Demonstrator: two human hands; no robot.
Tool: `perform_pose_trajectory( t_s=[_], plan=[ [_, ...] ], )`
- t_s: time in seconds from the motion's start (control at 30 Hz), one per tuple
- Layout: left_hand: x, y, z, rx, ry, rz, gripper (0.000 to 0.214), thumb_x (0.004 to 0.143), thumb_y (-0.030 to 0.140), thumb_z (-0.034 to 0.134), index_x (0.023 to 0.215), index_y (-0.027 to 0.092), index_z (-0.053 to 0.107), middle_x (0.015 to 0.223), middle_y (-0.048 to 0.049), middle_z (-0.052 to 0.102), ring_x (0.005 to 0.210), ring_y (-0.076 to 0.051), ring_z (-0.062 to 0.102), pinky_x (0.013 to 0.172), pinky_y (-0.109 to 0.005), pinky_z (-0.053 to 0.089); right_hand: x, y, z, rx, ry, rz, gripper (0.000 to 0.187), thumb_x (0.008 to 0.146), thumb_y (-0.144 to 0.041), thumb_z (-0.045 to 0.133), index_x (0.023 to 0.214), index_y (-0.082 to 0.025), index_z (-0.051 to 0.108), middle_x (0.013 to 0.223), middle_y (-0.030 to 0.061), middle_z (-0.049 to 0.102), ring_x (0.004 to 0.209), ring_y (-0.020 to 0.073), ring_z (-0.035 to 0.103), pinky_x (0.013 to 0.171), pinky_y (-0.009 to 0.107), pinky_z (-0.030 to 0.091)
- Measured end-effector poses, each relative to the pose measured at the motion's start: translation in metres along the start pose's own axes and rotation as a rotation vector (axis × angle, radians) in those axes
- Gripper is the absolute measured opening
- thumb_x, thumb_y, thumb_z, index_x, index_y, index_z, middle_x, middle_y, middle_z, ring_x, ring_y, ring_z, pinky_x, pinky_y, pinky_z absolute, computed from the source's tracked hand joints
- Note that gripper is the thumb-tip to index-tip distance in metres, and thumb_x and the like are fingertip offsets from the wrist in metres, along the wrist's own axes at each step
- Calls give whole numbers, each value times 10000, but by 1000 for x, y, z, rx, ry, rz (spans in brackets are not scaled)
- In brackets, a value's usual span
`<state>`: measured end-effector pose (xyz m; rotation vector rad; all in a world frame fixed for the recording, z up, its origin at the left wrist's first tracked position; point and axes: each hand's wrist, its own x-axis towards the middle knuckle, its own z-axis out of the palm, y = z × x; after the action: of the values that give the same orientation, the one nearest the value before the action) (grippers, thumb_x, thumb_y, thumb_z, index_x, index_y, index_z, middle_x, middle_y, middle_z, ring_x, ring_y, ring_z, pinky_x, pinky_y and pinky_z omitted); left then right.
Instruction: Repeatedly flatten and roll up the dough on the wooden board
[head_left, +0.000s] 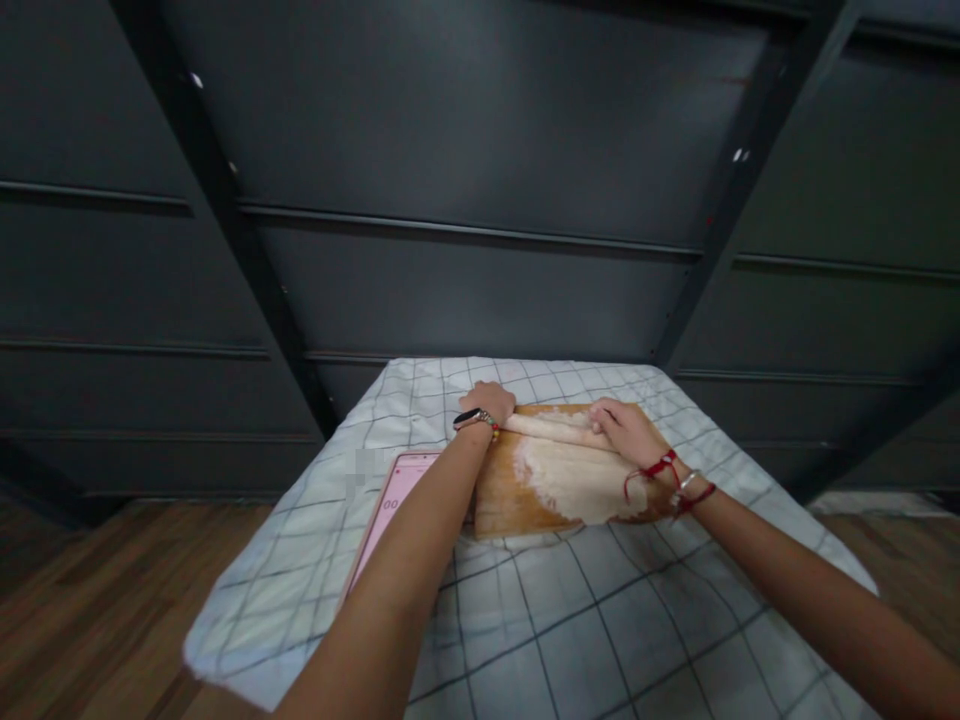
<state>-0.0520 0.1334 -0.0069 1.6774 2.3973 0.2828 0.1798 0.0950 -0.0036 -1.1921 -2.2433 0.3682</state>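
A pale rolling pin point(556, 431) lies across a wooden board point(499, 500), near the board's far side. My left hand point(493, 399) is closed round its left end, and my right hand point(628, 428) grips the other end with curled fingers. Under and in front of the pin spreads a thin, pale sheet of dough point(581, 482), reaching the board's near edge. Whitish flour or dough smears show on the wood around it. Both ends of the pin are hidden by my hands.
A phone point(397, 494) with a pink screen lies left of the board, partly behind my left forearm. A white checked cloth point(525, 620) covers the table. Dark grey panels point(480, 290) stand just beyond the table's far edge, and wooden floor point(135, 590) shows at the sides.
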Motion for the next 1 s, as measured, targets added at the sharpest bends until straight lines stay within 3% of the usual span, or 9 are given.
perform_pose_trajectory(
  t_s=[0.07, 0.17, 0.27, 0.37, 0.47, 0.63, 0.83, 1.0],
  plan=[
    [2, -1, 2, -4, 9, 3, 419, 829, 308, 409, 1165, 138, 592, 1202, -193, 569, 1068, -280, 575, 808, -356, 462, 5, -4, 0, 154, -24, 90, 287, 879, -357, 295, 727, -199, 481, 544, -10, 518, 538, 138, 516, 576, 258, 416],
    [2, -2, 3, 10, 15, 14, 413, 829, 311, 409, 1148, 135, 603, 1172, -194, 589, 1050, -281, 587, 787, -349, 471, 13, -7, -2, 314, -166, 88, 327, 864, -428, 296, 673, -207, 445, 455, -46, 454, 443, 116, 453, 504, 240, 369],
    [1, -2, 3, -5, 25, 1, 407, 827, 306, 415, 1140, 135, 611, 1141, -184, 611, 1045, -278, 591, 790, -342, 475, 18, -2, -5, 431, -253, 44, 355, 822, -455, 359, 615, -192, 474, 488, -21, 517, 499, 110, 503, 561, 235, 396],
    [0, -1, 2, -34, 31, -23, 395, 821, 296, 431, 1131, 136, 618, 1122, -174, 625, 1049, -272, 590, 809, -331, 470, 20, 4, -7, 487, -256, 58, 229, 726, -382, 498, 675, -163, 540, 625, 16, 615, 623, 125, 576, 623, 230, 418],
    [-2, -1, 1, -53, 33, -25, 393, 814, 289, 445, 1129, 130, 619, 1111, -175, 631, 1048, -274, 591, 812, -328, 469, 21, 3, -10, 325, -243, 101, 173, 753, -307, 453, 672, -171, 520, 597, 10, 597, 565, 120, 541, 563, 222, 379],
    [-3, -1, 1, -64, 46, -18, 393, 805, 283, 442, 1110, 121, 629, 1124, -181, 624, 1042, -280, 594, 801, -337, 479, 18, -23, -13, -288, -160, 42, 376, 877, -313, 373, 574, -165, 540, 650, 55, 630, 623, 134, 528, 583, 239, 302],
    [-5, -4, 2, -62, 50, 0, 396, 809, 279, 422, 1102, 116, 633, 1117, -182, 626, 1030, -274, 600, 787, -327, 482, 16, -47, -10, -246, -227, -99, 233, 848, -177, 449, 766, -169, 668, 758, 19, 685, 725, 120, 588, 644, 193, 337],
    [-9, -4, 0, -66, 38, 3, 399, 808, 275, 419, 1100, 107, 633, 1124, -182, 624, 1032, -269, 599, 785, -317, 483, 19, -56, -10, -477, -241, -32, 373, 923, -269, 369, 748, -124, 665, 783, 117, 689, 724, 177, 604, 621, 243, 328]
  ],
)
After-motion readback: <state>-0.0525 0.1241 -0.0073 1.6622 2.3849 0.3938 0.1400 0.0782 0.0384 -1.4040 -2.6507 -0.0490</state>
